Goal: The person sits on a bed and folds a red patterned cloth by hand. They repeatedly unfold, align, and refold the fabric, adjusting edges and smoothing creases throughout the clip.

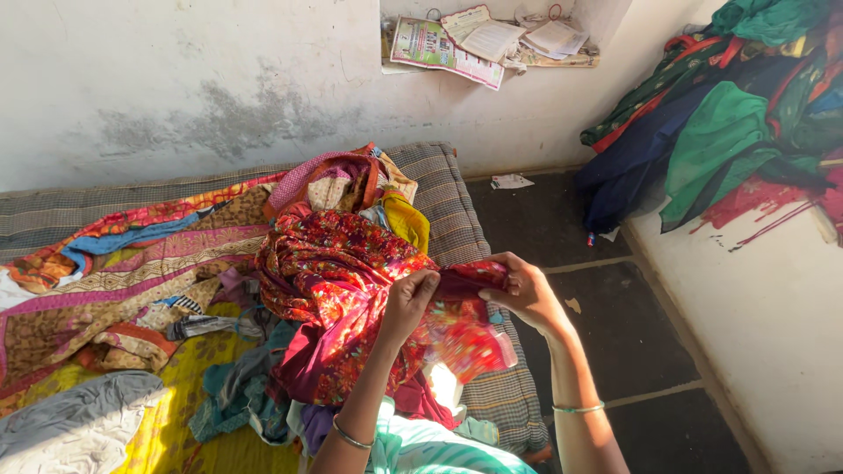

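A red floral-print cloth [338,268] lies bunched over the pile of clothes on the bed. My left hand [408,300] pinches its edge from the left, and my right hand [527,294] grips the same maroon edge from the right. The stretch between them is pulled taut above the mattress. Both wrists carry thin bangles. Part of the cloth hangs down below my hands, lit by sun.
A patchwork quilt [132,263] and several garments cover the checked mattress [448,197]. A grey cloth [75,421] lies at the near left. Green, blue and red clothes [729,114] hang over a ledge at the right. Papers [483,39] sit in a wall niche. Dark stone floor [632,333] lies beside the bed.
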